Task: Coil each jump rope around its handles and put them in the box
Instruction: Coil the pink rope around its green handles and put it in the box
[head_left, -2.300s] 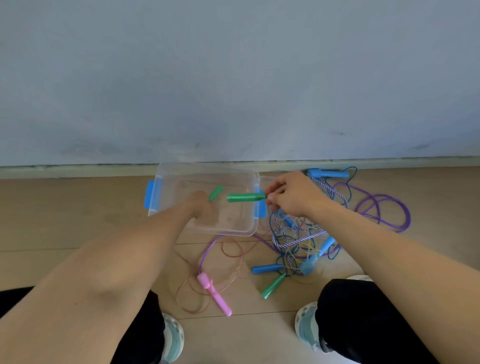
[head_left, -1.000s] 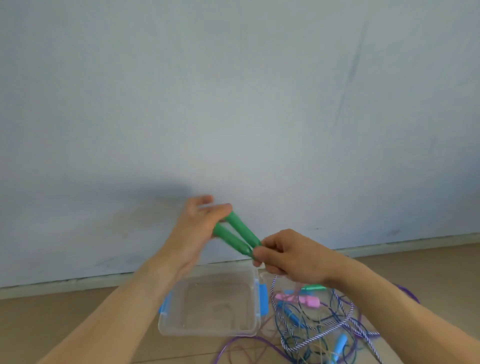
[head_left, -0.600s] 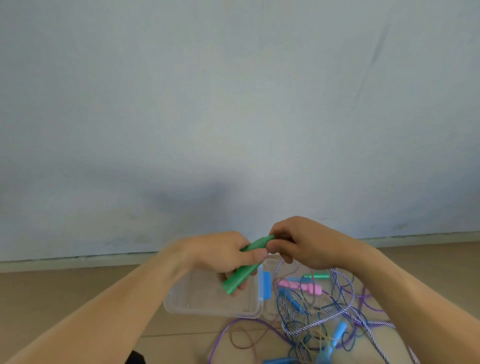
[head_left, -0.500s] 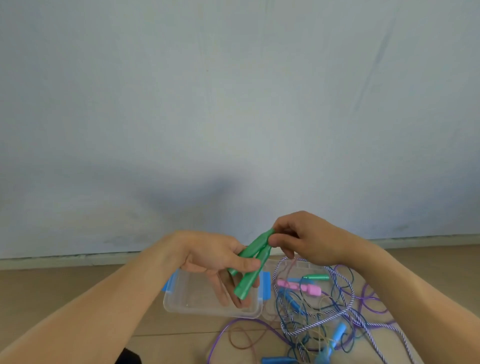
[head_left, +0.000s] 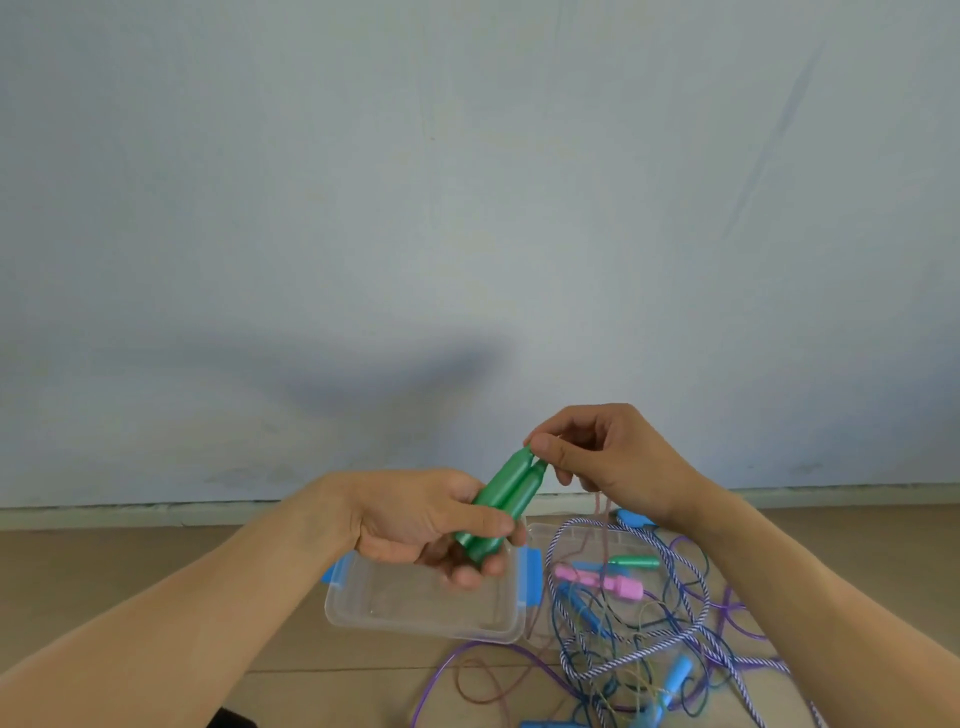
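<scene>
Gripping two green handles (head_left: 506, 499) side by side, the left hand (head_left: 421, 519) holds them tilted above the clear box (head_left: 415, 613) on the floor. The right hand (head_left: 602, 457) pinches at their upper tips, a thin rope (head_left: 597, 506) hanging from its fingers. Tangled jump ropes (head_left: 644, 623) with pink, blue and green handles lie just right of the box.

1. Light wood-look floor (head_left: 130, 571) running up to a pale wall.
2. Clear plastic box (head_left: 363, 613) with blue latches sits flat on it, open side up.
3. Just right of the box there's a tangled heap of jump ropes (head_left: 649, 639): pink handle (head_left: 597, 581), green handle (head_left: 636, 561), a few blue ones.
4. A purple cord (head_left: 467, 652) loops out in front of the box.
</scene>
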